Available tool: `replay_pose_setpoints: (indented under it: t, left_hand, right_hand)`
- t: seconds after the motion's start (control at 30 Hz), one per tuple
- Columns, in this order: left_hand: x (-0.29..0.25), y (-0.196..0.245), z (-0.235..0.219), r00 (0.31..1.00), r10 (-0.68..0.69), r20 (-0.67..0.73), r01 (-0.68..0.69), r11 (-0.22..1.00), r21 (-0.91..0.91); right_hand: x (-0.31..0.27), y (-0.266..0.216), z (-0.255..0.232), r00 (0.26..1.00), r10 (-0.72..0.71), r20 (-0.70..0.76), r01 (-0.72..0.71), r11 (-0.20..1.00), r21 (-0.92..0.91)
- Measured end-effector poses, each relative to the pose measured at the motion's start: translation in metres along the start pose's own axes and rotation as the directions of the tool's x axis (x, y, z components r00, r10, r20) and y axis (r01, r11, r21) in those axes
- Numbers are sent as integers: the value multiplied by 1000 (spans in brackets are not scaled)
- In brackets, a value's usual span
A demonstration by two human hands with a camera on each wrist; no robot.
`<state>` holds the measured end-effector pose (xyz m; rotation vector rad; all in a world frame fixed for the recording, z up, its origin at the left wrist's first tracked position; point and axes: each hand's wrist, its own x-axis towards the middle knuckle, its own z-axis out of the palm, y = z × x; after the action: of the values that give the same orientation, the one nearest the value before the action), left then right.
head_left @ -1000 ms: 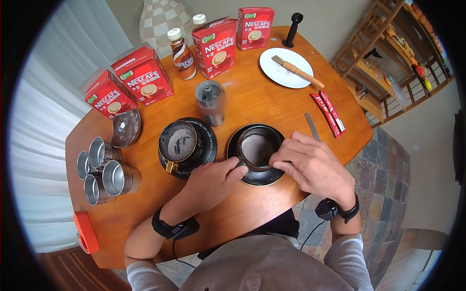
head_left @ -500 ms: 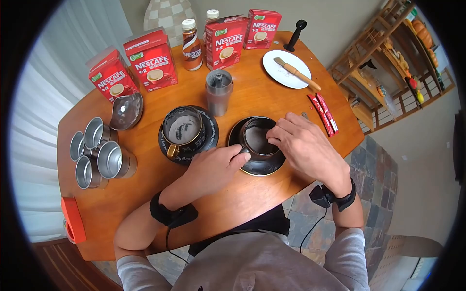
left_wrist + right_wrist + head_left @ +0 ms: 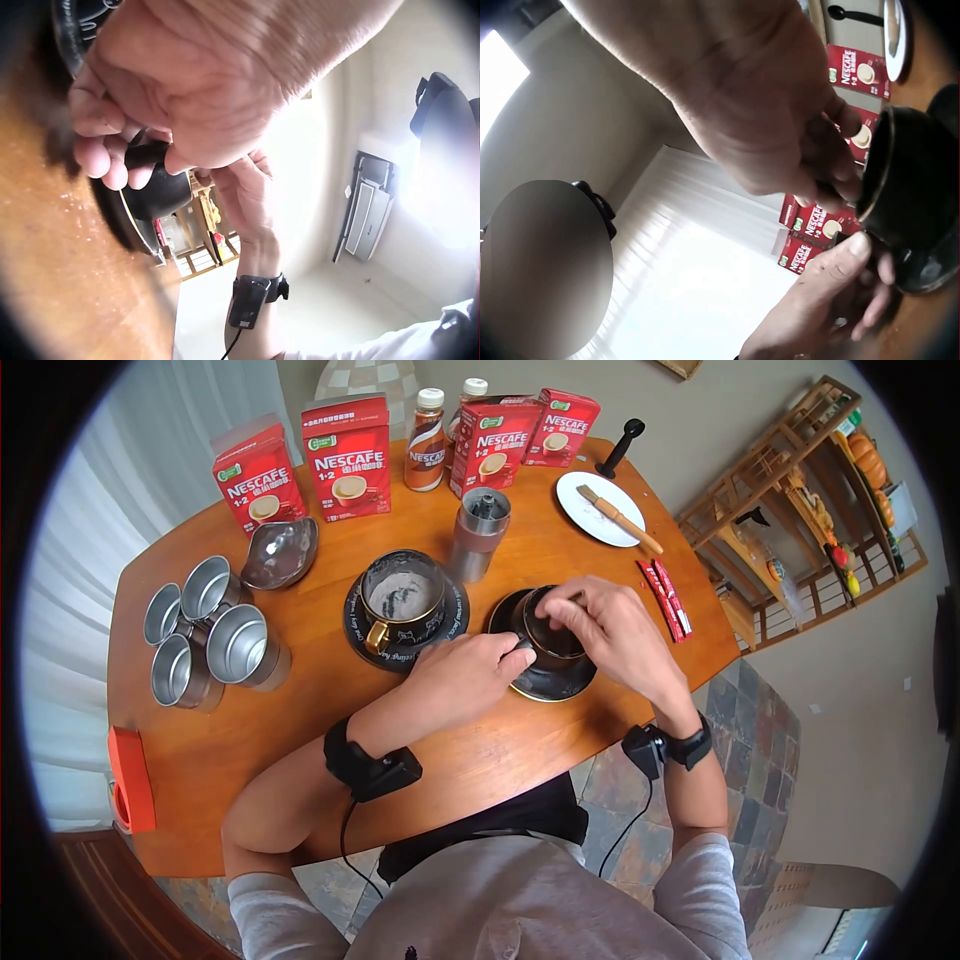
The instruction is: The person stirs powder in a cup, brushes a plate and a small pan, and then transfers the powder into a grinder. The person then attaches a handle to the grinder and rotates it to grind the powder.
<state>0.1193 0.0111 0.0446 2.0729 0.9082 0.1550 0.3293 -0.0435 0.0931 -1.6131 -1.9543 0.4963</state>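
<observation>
A dark cup point(image 3: 548, 656) with a thin rim stands on a black saucer point(image 3: 556, 686) in the head view. My left hand point(image 3: 462, 678) pinches its handle point(image 3: 146, 155) between thumb and fingers, plain in the left wrist view. My right hand point(image 3: 622, 638) is over the cup, bent fingers dipping past the rim; in the right wrist view they meet the cup's mouth. I cannot tell whether those fingers pinch something. To the left, a second black cup point(image 3: 412, 628) with a gold handle holds pale powder and sits on a lettered saucer point(image 3: 456, 605).
Behind the cups stands a metal grinder point(image 3: 476, 548). Several metal cups point(image 3: 240, 645) and a dark bowl point(image 3: 280, 555) are at left. Red Nescafe boxes point(image 3: 347, 465) line the back. A white plate point(image 3: 575, 510) carries a brush point(image 3: 625, 525); red sachets point(image 3: 664, 600) lie right.
My right hand has shifted from the near right rim to over the cup's far side, fingers now inside. The left hand keeps its hold on the handle. The head view has shifted.
</observation>
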Motion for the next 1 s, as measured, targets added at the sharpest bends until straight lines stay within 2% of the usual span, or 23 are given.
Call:
replay_pose_setpoints:
  t: [0.03,0.13,0.17,0.27,0.3,0.4,0.43,0.57,0.67,0.7,0.8,0.83,0.93,0.97,1.0]
  left_hand:
    - [0,0,0,1000,-1,1,1,1000,6]
    - [0,0,1,1000,-12,-7,13,1000,24]
    - [1,0,2,1000,-6,-12,7,1000,25]
    - [1,-2,4,1000,5,-25,-4,1000,23]
    - [1,-3,4,1000,7,-27,-7,1000,22]
    - [1,-3,4,999,23,-31,-22,1000,16]
    - [1,-2,4,999,28,-31,-27,1000,13]
    - [1,-1,2,1000,12,-14,-12,999,32]
    - [2,-3,4,1000,13,-18,-12,1000,12]
    - [2,-2,3,1000,11,-18,-11,1000,16]
    - [1,-2,3,999,35,-38,-35,999,17]
    - [1,-3,4,998,48,-43,-47,999,17]
    - [3,-4,4,999,34,-12,-34,999,-17]
    - [3,-4,3,1000,30,-4,-30,999,-14]
    - [3,-4,3,1000,25,0,-25,1000,-14]
  right_hand:
    - [1,6,4,998,20,-65,-19,1000,10]
    - [2,11,-5,989,55,-135,-66,995,-76]
    - [-1,11,-12,992,17,-123,-34,990,-140]
    - [-16,-3,-26,998,48,-29,-55,947,-318]
    - [-19,0,-27,1000,11,10,-8,958,-285]
    - [-15,1,-16,989,100,110,-104,994,38]
    - [-11,1,-6,997,66,36,-71,986,152]
    - [-3,21,-2,989,-48,-138,21,981,-191]
    - [-12,8,-21,999,-27,-17,19,931,-365]
    - [-14,3,-24,999,-4,38,13,965,-262]
    - [-13,7,-8,989,-142,28,143,989,-26]
    - [-8,-3,-6,998,-58,33,56,996,65]
    - [-2,9,-2,992,-13,-123,-1,993,-119]
    - [-6,11,-8,993,-34,-116,6,972,-236]
    - [-10,9,-13,997,-13,-74,-2,979,-204]
